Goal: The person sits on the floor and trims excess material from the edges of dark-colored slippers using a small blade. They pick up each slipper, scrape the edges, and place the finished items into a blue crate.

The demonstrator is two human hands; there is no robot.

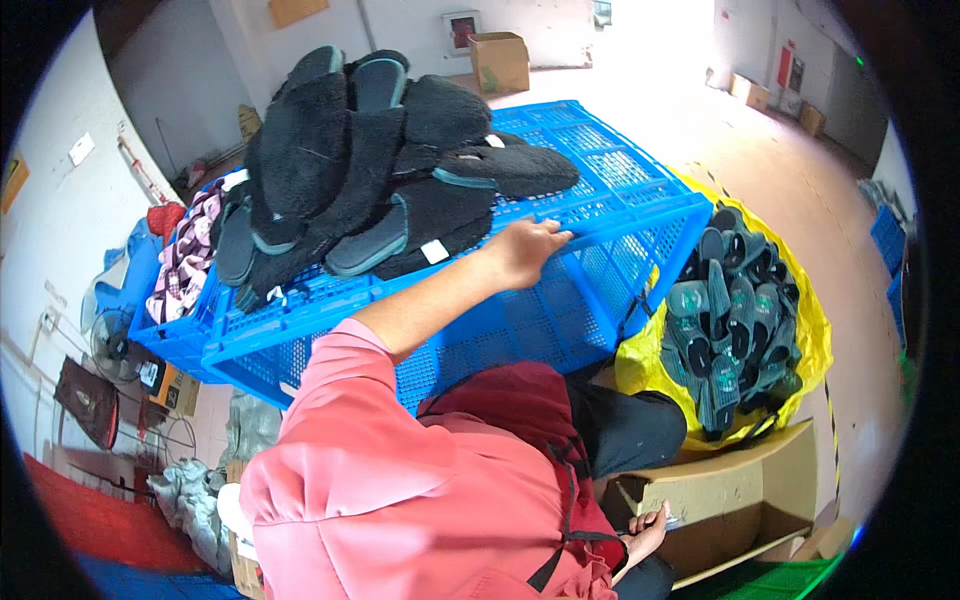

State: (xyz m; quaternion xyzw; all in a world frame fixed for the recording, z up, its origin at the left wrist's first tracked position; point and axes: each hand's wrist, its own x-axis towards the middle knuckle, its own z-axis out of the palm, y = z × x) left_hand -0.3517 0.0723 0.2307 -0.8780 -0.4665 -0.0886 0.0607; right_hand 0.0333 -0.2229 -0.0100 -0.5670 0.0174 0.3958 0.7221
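My left hand (526, 252) reaches across my body and grips the near top edge of a large blue plastic crate (620, 180). Piled on the crate's perforated top are several black fluffy slippers (300, 170) with grey-green soles, some bearing small white tags. Low on the right, my right hand (645, 535) is beside an open cardboard box (790, 480), its fingers curled together. A small pale bit shows at those fingertips, too small to name.
A yellow sack (815, 330) full of grey slippers (735, 310) stands right of the crate. Pink patterned slippers (185, 260) fill a container at left. A fan (115, 345) and plastic bags (190, 505) are by the left wall. Farther back stands a cardboard box (500, 62).
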